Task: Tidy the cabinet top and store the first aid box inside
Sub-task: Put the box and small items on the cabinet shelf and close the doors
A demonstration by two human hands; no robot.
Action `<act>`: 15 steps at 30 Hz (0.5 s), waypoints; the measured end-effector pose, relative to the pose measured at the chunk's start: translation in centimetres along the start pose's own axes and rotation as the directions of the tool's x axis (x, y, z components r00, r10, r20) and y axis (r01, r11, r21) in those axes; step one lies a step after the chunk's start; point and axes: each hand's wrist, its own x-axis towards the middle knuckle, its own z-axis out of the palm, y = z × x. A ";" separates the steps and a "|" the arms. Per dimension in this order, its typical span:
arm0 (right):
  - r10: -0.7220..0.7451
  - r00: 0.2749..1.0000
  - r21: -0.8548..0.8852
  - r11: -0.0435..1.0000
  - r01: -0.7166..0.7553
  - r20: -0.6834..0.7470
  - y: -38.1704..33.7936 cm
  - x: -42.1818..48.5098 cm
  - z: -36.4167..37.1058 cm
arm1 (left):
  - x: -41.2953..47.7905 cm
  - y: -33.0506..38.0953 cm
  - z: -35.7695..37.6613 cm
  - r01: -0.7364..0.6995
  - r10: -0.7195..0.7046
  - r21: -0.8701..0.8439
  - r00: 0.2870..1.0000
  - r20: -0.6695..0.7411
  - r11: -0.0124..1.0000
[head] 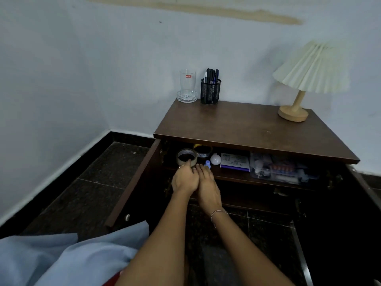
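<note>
The brown cabinet (257,129) stands with both doors swung open. On its inner shelf at the right lies the clear first aid box (282,169) with packets inside. My left hand (184,179) reaches to the shelf's left end, and its fingertips touch the rim of a tape roll (186,156). My right hand (207,187) lies beside it with fingers straight, their tips at the shelf edge near a small blue object (207,163). Neither hand holds anything that I can see.
On the shelf are a second tape roll (203,151), a white bulb (215,159) and a purple-edged box (235,163). The top carries a glass (187,85), a mesh pen holder (210,90) and a lamp (309,79). The left door (134,182) juts out over the dark floor.
</note>
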 end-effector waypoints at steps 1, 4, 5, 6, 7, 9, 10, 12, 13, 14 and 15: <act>-0.005 1.000 -0.013 1.000 0.005 0.003 -0.1 -0.6 -0.6 | -0.5 0.1 -0.4 -0.036 0.036 0.043 0.999 -0.006 0.998; 0.015 1.000 -0.056 0.998 -0.014 0.009 -0.3 -2.1 -2.5 | -1.8 0.2 -1.4 -0.143 0.147 0.108 0.989 -0.030 0.984; 0.023 1.000 -0.077 0.997 -0.022 0.010 -0.4 -2.4 -3.1 | -2.5 0.2 -1.7 -0.170 0.175 0.118 0.984 -0.038 0.978; 0.030 0.999 -0.095 0.995 -0.029 0.017 -0.5 -2.8 -3.8 | -3.2 0.2 -1.9 -0.190 0.197 0.129 0.980 -0.038 0.973; 0.030 0.999 -0.114 0.993 -0.027 0.025 -0.7 -3.1 -4.4 | -3.9 0.2 -2.1 -0.206 0.212 0.143 0.977 -0.029 0.968; 0.016 0.999 -0.155 0.988 -0.009 0.043 -1.1 -4.1 -5.6 | -5.4 0.1 -2.4 -0.234 0.239 0.181 0.971 -0.004 0.955; 0.005 0.999 -0.172 0.985 0.004 0.053 -1.4 -4.5 -6.1 | -6.0 0.0 -2.6 -0.247 0.251 0.203 0.968 0.003 0.948; -0.007 0.998 -0.190 0.981 0.020 0.066 -2.0 -5.3 -6.8 | -7.5 -0.3 -3.0 -0.268 0.272 0.238 0.962 0.016 0.934; -0.012 0.998 -0.196 0.980 0.024 0.063 -2.3 -5.7 -7.1 | -8.1 -0.6 -3.3 -0.276 0.281 0.256 0.959 0.017 0.926; -0.015 0.998 -0.198 0.980 0.027 0.061 -2.6 -6.1 -7.3 | -8.7 -0.8 -3.7 -0.281 0.288 0.274 0.958 0.017 0.920; -0.018 0.998 -0.198 0.980 0.030 0.062 -2.9 -6.4 -7.5 | -9.2 -1.1 -4.1 -0.280 0.287 0.289 0.958 0.018 0.915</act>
